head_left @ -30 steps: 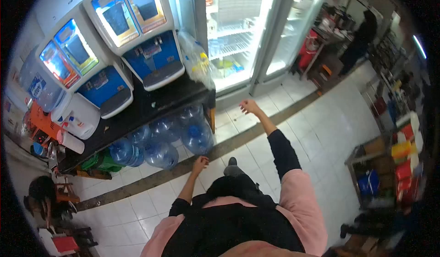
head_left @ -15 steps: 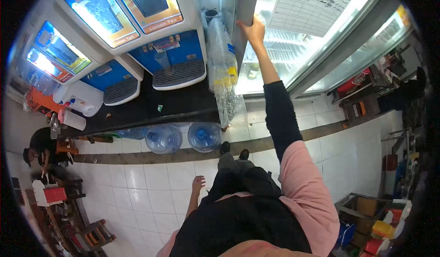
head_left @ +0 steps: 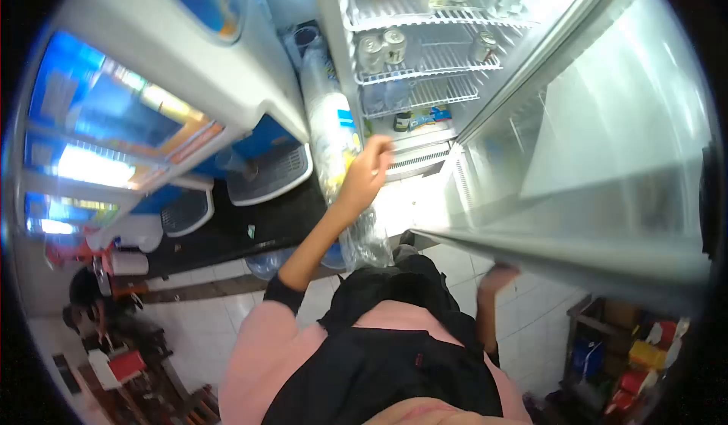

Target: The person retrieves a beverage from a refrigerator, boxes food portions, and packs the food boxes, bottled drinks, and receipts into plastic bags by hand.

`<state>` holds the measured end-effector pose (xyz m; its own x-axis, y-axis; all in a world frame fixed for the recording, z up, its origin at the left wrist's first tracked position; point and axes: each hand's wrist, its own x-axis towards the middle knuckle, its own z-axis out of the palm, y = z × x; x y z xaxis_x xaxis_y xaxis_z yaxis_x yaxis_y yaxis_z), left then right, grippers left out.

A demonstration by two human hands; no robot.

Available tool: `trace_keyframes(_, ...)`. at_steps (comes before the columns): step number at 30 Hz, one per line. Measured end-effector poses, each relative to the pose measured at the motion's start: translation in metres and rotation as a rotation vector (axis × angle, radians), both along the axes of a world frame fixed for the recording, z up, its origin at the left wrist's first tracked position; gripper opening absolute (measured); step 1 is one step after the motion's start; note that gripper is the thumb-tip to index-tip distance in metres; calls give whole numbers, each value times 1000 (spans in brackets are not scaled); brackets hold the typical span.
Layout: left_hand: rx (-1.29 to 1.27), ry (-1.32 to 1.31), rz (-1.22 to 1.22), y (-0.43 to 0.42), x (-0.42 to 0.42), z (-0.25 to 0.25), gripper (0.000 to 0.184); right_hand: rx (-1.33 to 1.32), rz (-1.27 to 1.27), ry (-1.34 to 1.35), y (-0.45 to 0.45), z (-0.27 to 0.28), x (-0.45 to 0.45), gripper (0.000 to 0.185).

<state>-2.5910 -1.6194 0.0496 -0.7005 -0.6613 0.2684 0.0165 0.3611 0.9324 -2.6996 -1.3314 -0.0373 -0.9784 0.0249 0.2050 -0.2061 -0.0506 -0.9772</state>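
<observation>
My left hand [head_left: 369, 169] is raised in front of the open fridge, fingers loosely bent and apart, with nothing visible in them. Beside it, a clear plastic sleeve of cups [head_left: 327, 122] leans on the black counter. My right hand [head_left: 499, 279], blurred, is low by the edge of the swung-out glass door [head_left: 591, 152]; its grip is unclear. Inside the fridge, wire shelves [head_left: 447, 57] carry several cans [head_left: 393, 46], and blue packets [head_left: 440, 114] lie near the bottom.
Drink dispensers [head_left: 280, 169] stand on the black counter [head_left: 280, 216] at left, above large water bottles [head_left: 265, 264]. A person [head_left: 87, 288] is at the far left. A rack with coloured items [head_left: 588, 353] stands at lower right.
The fridge door has swung open to the right. My right hand has dropped from the door's upper edge, while my left hand has risen towards the shelves. The view has moved closer.
</observation>
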Motion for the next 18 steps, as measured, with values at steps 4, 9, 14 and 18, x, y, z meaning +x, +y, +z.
trace_keyframes(4,-314,-322,-247,-62,-157,-75,23,-277,-167,85,37,60,-52,53)
trace_keyframes(9,-1375,-553,-121,-154,-270,-205,26,-685,254,101,141,47,-142,48)
trace_keyframes(14,-1691,-868,15,-230,-308,-284,35,-1118,311,5,187,28,-172,47)
trace_keyframes(18,-1760,-1067,-208,-231,-309,-277,39,-995,148,-4,218,12,-182,45)
